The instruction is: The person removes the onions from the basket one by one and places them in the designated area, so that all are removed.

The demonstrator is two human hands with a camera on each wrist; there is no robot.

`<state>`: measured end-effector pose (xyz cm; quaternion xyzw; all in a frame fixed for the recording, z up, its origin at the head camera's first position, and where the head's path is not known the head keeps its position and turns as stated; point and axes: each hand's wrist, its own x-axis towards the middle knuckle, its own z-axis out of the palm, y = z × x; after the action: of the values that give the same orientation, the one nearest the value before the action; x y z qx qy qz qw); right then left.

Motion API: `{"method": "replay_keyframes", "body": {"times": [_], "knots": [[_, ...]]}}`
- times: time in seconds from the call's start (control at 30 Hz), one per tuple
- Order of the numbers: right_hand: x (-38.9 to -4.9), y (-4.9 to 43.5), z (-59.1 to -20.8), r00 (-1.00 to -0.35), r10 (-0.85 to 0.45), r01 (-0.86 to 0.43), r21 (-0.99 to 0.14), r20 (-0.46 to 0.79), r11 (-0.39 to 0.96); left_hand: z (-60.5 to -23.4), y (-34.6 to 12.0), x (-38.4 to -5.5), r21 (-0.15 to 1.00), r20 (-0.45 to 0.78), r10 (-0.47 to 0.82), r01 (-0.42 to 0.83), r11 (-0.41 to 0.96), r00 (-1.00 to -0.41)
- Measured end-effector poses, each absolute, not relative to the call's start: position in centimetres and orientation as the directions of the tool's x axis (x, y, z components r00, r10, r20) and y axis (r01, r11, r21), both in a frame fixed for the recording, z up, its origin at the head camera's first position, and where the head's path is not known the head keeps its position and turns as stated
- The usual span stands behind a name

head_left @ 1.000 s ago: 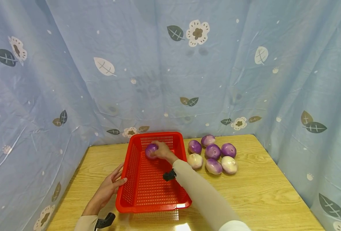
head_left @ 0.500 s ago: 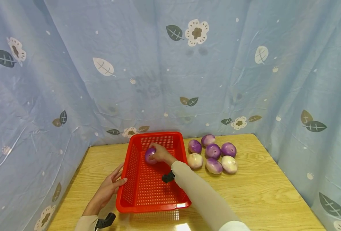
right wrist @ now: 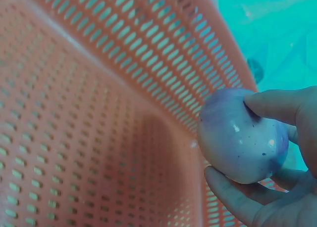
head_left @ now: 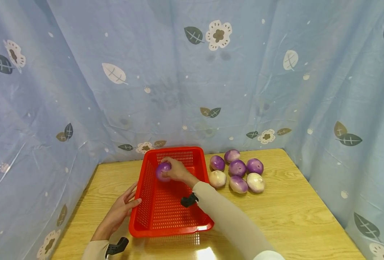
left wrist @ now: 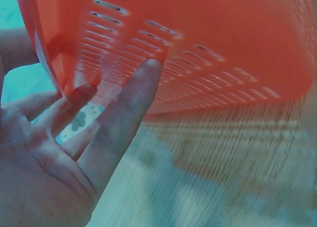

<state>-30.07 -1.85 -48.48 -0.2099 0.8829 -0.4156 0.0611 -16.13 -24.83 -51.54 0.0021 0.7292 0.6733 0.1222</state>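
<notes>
A red plastic basket (head_left: 172, 231) with slotted walls sits on the table. My left hand (head_left: 118, 213) grips its left side, the thumb over the rim and the fingers against the outer wall (left wrist: 218, 49). Inside the basket, toward the far left corner, my right hand (head_left: 179, 171) holds a purple and white turnip (head_left: 161, 172) between thumb and fingers. In the right wrist view the turnip (right wrist: 237, 138) is beside the slotted wall, above the basket floor, its far side hidden by the fingers.
Several more turnips (head_left: 237, 168), some purple and some mostly white, lie grouped on the wooden table (head_left: 286, 213) just right of the basket. A blue patterned curtain (head_left: 166, 72) hangs behind the table and along both sides.
My right hand has moved slightly left with the turnip, closer to the basket's left wall. The left hand stays on the basket. The whole head view has shifted a little.
</notes>
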Motion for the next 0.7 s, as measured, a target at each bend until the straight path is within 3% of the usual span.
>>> {"method": "replay_keyframes", "body": {"times": [0.7], "knots": [[-26.7, -0.7, -45.1, -0.886, -0.436, -0.354, -0.837, 0.158, 0.417, -51.5, -24.7, -16.2, 0.979, -0.188, 0.140, -0.174, 0.106, -0.972]]}}
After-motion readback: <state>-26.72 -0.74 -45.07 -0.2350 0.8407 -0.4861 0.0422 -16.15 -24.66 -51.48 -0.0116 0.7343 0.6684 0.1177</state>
